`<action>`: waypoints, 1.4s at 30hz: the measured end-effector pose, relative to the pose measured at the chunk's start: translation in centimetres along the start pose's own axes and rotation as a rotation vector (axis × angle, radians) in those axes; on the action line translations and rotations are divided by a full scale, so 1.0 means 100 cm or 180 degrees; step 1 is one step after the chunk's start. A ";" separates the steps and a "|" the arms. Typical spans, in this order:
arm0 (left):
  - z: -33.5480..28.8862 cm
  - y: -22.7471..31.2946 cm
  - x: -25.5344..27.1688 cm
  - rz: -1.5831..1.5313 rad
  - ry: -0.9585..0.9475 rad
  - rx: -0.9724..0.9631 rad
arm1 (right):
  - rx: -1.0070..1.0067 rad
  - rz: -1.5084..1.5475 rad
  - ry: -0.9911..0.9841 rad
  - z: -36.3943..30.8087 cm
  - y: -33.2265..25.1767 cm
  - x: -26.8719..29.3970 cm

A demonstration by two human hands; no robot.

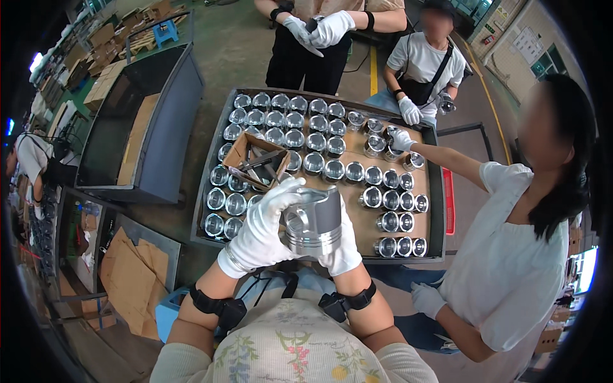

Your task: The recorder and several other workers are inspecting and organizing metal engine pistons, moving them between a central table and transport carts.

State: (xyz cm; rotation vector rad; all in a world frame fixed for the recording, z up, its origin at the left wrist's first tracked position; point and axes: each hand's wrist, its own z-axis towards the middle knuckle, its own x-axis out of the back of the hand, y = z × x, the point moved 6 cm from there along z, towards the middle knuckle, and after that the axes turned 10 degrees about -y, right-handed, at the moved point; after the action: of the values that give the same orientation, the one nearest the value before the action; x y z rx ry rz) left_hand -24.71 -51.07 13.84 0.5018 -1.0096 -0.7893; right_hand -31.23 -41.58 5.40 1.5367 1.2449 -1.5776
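Between my two white-gloved hands is a shiny metal piston (pixel 313 223), with a dark grey skirt patch on its side and ring grooves near its lower end. My left hand (pixel 265 226) wraps round its left side, fingers up along the wall. On the opposite side, my right hand (pixel 343 239) grips it, partly hidden behind the metal. Both hold it above the near edge of a cardboard-lined tray table (pixel 345 239). Rows of similar pistons (pixel 333 170) stand on that table. Just beyond my left hand, an open cardboard box (pixel 241 152) holds dark, flat-looking tools or parts.
At the right, a co-worker's gloved hand (pixel 402 140) touches pistons. Two more people stand at the far side, one with a hand (pixel 410 112) on the table rim. A deep grey metal cart (pixel 163 127) and cardboard sheets (pixel 137 271) are at the left. A red crate (pixel 450 201) sits beside the table.
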 end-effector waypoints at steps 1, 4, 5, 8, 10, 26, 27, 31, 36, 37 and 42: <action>0.001 0.005 0.003 0.0225 0.0119 -0.0130 | 0.0002 -0.0014 0.0013 0.000 0.001 -0.002; 0.001 0.008 0.001 0.0782 0.0177 -0.0257 | -0.0196 0.0691 -0.0069 0.002 0.013 -0.011; 0.001 0.008 -0.002 0.1087 0.0141 -0.0310 | -0.0195 0.0683 -0.0062 0.003 0.013 -0.011; 0.000 0.010 -0.004 0.1070 0.0076 -0.0406 | -0.0030 0.0567 -0.0058 0.004 0.010 -0.011; -0.003 0.011 -0.004 0.0652 0.0122 -0.0498 | -0.0028 0.0379 -0.0058 0.005 0.004 -0.007; -0.005 -0.008 -0.023 -0.0377 -0.0278 -0.0452 | -0.0077 -0.0744 0.0100 0.005 -0.022 -0.022; -0.006 -0.009 -0.025 -0.0386 -0.0280 -0.0456 | -0.0070 -0.0747 0.0108 0.006 -0.023 -0.016; 0.001 -0.010 -0.025 -0.0444 -0.0362 -0.0171 | -0.0263 -0.1333 0.0392 0.001 -0.026 0.002; 0.004 -0.019 -0.028 -0.0328 -0.0201 0.0173 | 0.0455 -0.3144 0.1310 -0.021 -0.069 0.025; 0.003 -0.022 -0.032 -0.0239 -0.0201 0.0185 | 0.0345 -0.3651 0.1450 -0.027 -0.072 0.012; -0.005 -0.056 -0.069 -0.0248 -0.0607 0.0507 | -0.0357 -0.5534 0.1445 -0.022 -0.077 0.021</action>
State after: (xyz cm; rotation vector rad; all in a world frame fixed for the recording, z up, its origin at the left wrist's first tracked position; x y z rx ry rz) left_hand -28.25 -49.21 5.89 0.6141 -1.2422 -0.8415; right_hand -37.59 -36.26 5.22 0.4342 3.2980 -1.8539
